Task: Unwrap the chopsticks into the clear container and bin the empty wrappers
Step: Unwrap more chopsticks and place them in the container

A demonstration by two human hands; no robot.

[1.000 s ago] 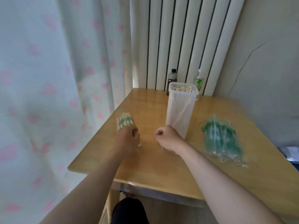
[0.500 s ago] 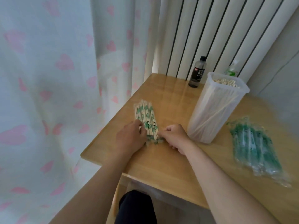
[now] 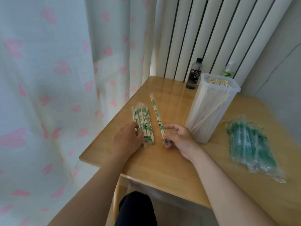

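The dark plastic bottle (image 3: 194, 74) at the counter's (image 3: 171, 163) 12 o'clock edge carries white letters, "SO" over "D"; the rest is cut off. At 1 o'clock stands the tall clear container (image 3: 210, 111), ribbed and square-mouthed, packed with bare wooden chopsticks (image 3: 217, 82), their tips level with its rim. Crinkled green-printed empty wrappers (image 3: 249, 144) lie heaped at 3 o'clock. At 10 o'clock lies the bundle of wrapped chopsticks (image 3: 142, 119), with green print too small to read. The hands are apart: the left hand (image 3: 127, 141) curls its fingers onto the bundle's near end, and the right hand (image 3: 179, 138) pinches one wrapped pair (image 3: 157, 116), aimed toward 11 o'clock.
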